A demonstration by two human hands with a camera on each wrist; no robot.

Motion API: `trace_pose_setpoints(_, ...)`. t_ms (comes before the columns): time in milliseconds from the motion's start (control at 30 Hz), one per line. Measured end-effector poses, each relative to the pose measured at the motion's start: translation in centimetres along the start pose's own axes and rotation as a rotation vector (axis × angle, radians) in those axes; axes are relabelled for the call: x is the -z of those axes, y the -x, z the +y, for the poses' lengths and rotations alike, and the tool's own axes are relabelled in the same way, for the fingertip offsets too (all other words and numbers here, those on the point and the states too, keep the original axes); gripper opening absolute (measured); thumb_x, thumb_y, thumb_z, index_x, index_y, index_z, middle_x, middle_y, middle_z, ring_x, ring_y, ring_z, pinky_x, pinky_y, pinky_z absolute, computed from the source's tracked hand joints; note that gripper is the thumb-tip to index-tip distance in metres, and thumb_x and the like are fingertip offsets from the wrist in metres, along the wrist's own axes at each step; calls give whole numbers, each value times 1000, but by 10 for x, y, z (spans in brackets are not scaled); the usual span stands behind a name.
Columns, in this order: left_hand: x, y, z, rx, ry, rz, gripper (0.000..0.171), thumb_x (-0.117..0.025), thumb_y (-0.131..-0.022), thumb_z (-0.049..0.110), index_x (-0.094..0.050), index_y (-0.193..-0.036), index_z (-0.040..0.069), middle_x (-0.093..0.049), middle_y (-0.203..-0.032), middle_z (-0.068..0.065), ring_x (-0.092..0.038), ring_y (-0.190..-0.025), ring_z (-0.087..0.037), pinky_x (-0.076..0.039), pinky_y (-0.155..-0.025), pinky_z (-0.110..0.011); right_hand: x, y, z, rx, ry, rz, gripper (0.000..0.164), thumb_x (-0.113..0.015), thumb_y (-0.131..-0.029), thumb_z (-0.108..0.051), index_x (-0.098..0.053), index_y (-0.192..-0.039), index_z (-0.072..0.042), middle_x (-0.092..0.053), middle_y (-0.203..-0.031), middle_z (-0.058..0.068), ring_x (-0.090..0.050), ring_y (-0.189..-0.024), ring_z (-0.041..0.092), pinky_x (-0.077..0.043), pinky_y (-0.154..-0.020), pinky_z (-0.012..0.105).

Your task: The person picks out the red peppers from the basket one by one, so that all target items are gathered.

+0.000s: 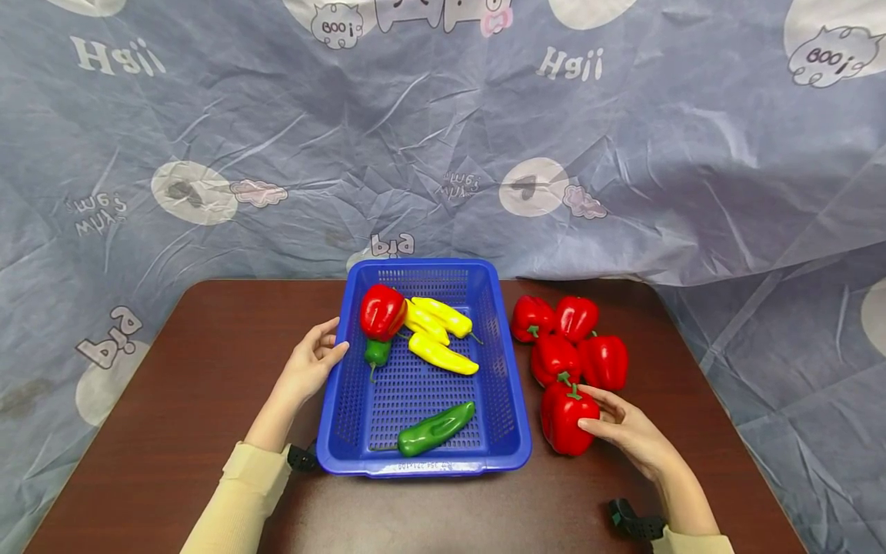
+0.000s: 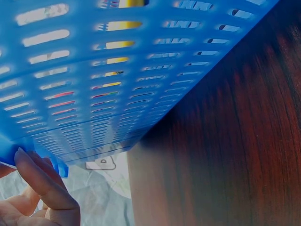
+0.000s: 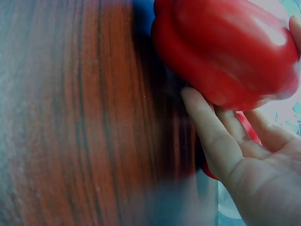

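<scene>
My left hand [image 1: 314, 362] grips the left rim of a blue plastic basket [image 1: 431, 466], thumb at the edge; the left wrist view shows the slotted basket wall [image 2: 117, 103] beside the fingers. In the basket a red bell pepper [image 1: 382, 312] lies over a green pepper [image 1: 377, 352], beside several yellow peppers [image 1: 443, 354]. A long green pepper [image 1: 436, 429] lies near its front. My right hand [image 1: 630, 431] holds a red bell pepper [image 1: 564, 419] between thumb and fingers, right of the basket. The right wrist view shows this bell pepper [image 3: 225, 52] large and close.
Several more red bell peppers [image 1: 556, 358] sit grouped right of the basket, just beyond the held one. Everything rests on a dark brown wooden table [image 1: 187, 415]. A grey-blue printed cloth [image 1: 415, 138] hangs behind the table's far edge.
</scene>
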State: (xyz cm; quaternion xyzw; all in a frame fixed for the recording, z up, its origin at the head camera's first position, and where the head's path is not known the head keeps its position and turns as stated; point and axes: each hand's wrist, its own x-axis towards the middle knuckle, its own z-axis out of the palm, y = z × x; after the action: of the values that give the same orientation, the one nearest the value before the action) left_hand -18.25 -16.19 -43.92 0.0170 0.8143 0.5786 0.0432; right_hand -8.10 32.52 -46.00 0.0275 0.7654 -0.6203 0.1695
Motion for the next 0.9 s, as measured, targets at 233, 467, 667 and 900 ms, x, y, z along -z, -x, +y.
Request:
trace_pose_setpoints(233,0,0,0,-8,-3,12,55,-59,-97,6,-38,-147,-3,-57,-106,-18,-56,-72,4,-50,-66,-17,2,-5,1,-67,24,30,69,-63,-96,-20,-28,-152,1,-52,-128,-1,-59,-106,2,-52,-88,24)
trace_pose_setpoints(467,-1,0,0,-4,-8,8,55,-59,-98,7,-38,-147,-3,-57,-107,-19,-56,-72,3,-50,-67,-17,1,-9,1,-94,50,26,69,-59,-99,-24,-25,-153,1,-46,-137,15,-57,-105,2,-51,-88,24)
trace_pose_setpoints(667,0,0,0,-1,-10,4,56,-59,-98,7,-37,-148,-2,-56,-106,-16,-56,-72,2,-50,-67,-18,2,-9,0,-89,32,13,69,-57,-100,-24,-23,-153,3,-43,-142,20,-58,-105,-1,-51,-88,22)
trace_pose_setpoints(900,-1,0,0,3,-1,7,55,-60,-97,6,-38,-148,-2,-56,-106,-17,-56,-73,1,-50,-67,-17,4,-7,2,-55,-14,-4,68,-55,-101,-21,-20,-152,9,-49,-134,11,-59,-105,-1,-52,-89,21)
